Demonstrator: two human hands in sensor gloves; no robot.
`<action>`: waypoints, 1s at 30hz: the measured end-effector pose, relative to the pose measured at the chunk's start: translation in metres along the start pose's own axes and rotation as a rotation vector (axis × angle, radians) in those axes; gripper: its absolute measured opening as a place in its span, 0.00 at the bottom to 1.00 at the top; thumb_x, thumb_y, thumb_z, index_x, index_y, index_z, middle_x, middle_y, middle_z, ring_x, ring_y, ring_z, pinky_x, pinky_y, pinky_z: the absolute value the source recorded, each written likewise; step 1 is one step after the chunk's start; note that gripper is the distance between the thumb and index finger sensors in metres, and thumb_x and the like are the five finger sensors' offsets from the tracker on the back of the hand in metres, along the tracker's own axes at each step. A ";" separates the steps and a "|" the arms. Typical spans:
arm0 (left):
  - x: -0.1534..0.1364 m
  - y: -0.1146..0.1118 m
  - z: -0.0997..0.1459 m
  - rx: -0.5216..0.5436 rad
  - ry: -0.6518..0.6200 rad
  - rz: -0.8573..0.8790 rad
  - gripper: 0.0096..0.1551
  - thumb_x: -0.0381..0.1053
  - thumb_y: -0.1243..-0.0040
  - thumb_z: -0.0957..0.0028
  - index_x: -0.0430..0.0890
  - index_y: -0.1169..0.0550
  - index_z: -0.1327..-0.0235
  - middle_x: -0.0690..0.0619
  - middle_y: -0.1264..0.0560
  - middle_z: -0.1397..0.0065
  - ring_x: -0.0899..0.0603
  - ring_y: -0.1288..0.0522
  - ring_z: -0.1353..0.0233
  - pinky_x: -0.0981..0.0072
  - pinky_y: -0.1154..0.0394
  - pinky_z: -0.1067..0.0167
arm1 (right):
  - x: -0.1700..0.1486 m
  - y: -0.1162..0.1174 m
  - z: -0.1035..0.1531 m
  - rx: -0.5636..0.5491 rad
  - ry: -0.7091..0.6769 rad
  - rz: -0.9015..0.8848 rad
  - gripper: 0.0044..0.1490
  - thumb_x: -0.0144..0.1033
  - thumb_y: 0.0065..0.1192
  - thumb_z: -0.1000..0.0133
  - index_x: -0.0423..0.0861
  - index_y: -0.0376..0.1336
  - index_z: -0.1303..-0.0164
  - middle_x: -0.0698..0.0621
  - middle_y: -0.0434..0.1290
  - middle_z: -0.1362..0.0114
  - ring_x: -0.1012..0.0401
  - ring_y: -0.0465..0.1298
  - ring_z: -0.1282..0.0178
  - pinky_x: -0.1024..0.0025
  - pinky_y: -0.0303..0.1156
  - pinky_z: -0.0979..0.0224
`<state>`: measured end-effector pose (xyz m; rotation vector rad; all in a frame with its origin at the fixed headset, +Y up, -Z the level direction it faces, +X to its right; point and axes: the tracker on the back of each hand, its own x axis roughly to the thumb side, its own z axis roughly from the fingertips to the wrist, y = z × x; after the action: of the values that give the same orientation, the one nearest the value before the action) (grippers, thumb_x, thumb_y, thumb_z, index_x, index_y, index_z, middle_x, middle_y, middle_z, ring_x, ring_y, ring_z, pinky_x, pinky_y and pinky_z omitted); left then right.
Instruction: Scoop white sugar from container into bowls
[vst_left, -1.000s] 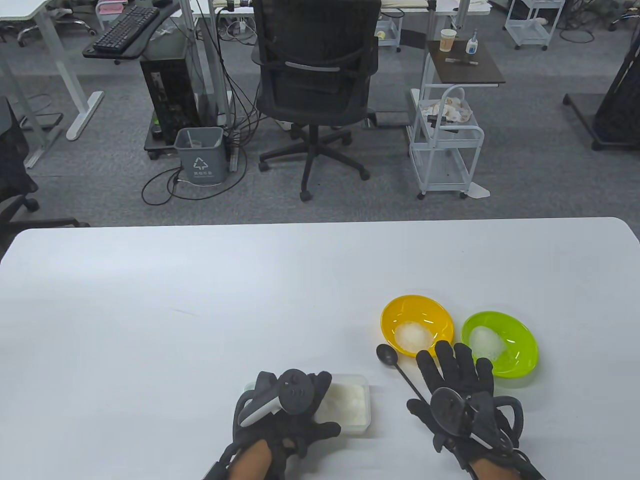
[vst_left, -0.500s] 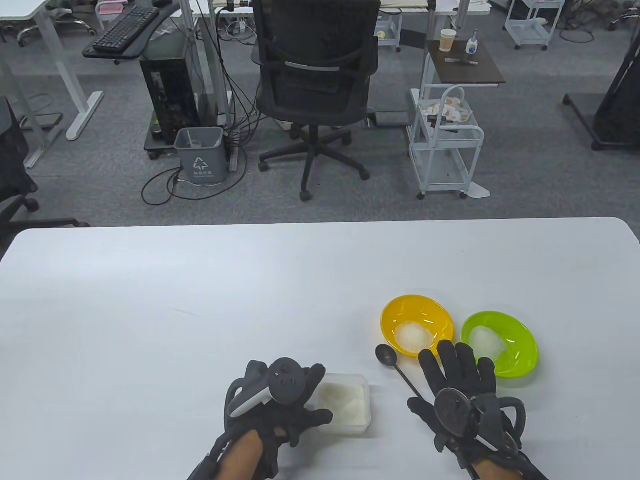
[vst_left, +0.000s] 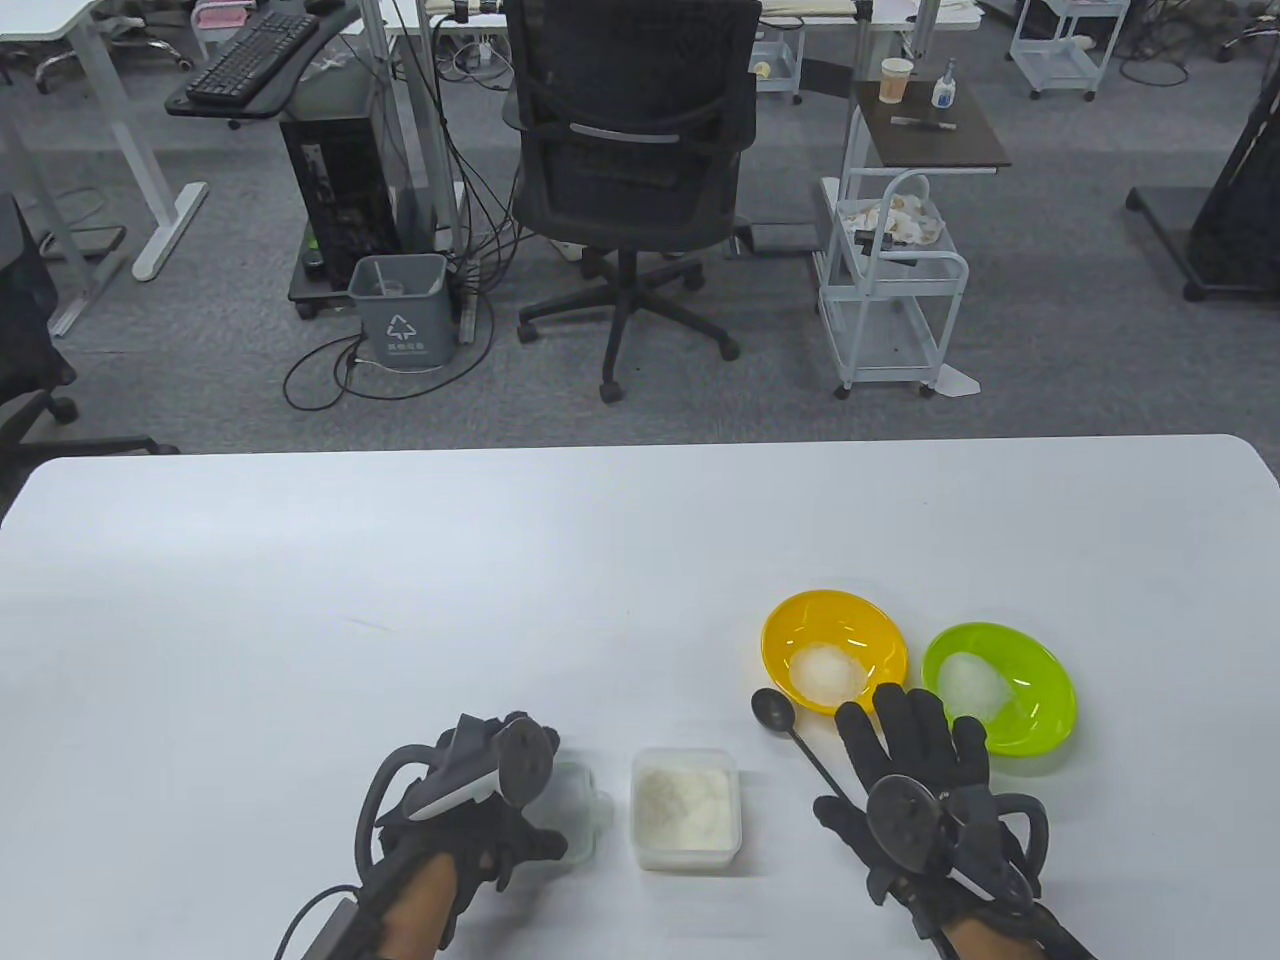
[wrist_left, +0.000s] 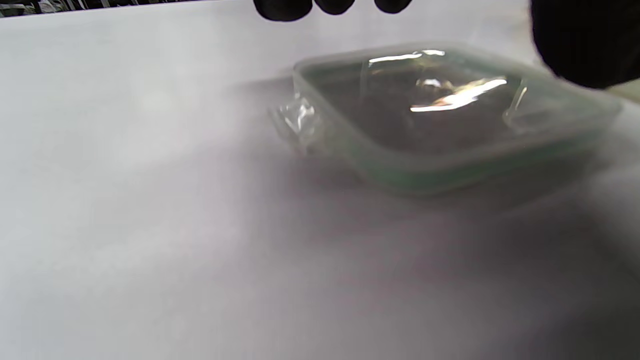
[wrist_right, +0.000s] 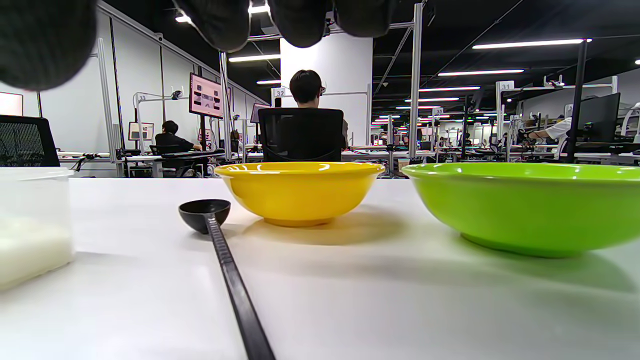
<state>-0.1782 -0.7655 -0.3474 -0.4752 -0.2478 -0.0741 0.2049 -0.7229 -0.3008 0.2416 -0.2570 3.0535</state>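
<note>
Working from afar: I judge the lid is only just off, so scooping comes next.
Table (vst_left: 300, 600): white, carrying everything I need.
Green bowl (vst_left: 1010, 700): right of the container, well apart, with a white heap inside.
Yellow bowl (vst_left: 835, 650): between the green bowl and the container, farther back, with its own white mound.
Container (vst_left: 686, 808): clear square tub, uncovered, standing in front of me near the table's front edge; white sugar (vst_left: 684, 795) fills it in a low, lumpy, grainy bed.
Lid (vst_left: 585, 815): clear with a green rim, just left of the container; whether it lies on the table I cannot tell.
Left hand (vst_left: 480, 810): on the lid, fingers curled round its edge as far as I can see.
Right hand (vst_left: 925, 790): right of the container, fingers spread flat, gripping nothing.
Spoon (vst_left: 800, 740): black, bowl near the yellow bowl, handle running under my right hand.
Next move: I would pinch that handle, then dip into the container.
</note>
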 end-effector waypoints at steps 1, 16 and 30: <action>0.001 -0.004 -0.002 -0.011 -0.008 -0.004 0.65 0.79 0.39 0.66 0.63 0.54 0.17 0.56 0.59 0.10 0.41 0.54 0.08 0.38 0.58 0.17 | 0.000 0.000 0.000 0.002 -0.001 0.000 0.54 0.71 0.58 0.52 0.63 0.45 0.17 0.45 0.42 0.10 0.42 0.45 0.09 0.34 0.41 0.16; 0.004 -0.014 -0.004 -0.042 -0.051 0.004 0.69 0.77 0.32 0.68 0.60 0.55 0.18 0.56 0.57 0.10 0.40 0.52 0.09 0.37 0.56 0.17 | 0.003 0.004 -0.001 0.031 0.002 0.016 0.54 0.71 0.58 0.52 0.63 0.46 0.17 0.45 0.43 0.10 0.43 0.46 0.09 0.34 0.41 0.16; 0.002 -0.012 -0.004 0.039 -0.065 0.019 0.72 0.78 0.26 0.76 0.58 0.46 0.18 0.56 0.48 0.11 0.42 0.42 0.11 0.39 0.50 0.17 | 0.005 0.007 -0.002 0.049 0.011 0.015 0.54 0.71 0.58 0.52 0.63 0.46 0.17 0.45 0.44 0.10 0.43 0.47 0.09 0.34 0.41 0.16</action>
<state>-0.1769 -0.7781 -0.3449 -0.4418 -0.3081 -0.0353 0.1996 -0.7296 -0.3030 0.2263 -0.1842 3.0777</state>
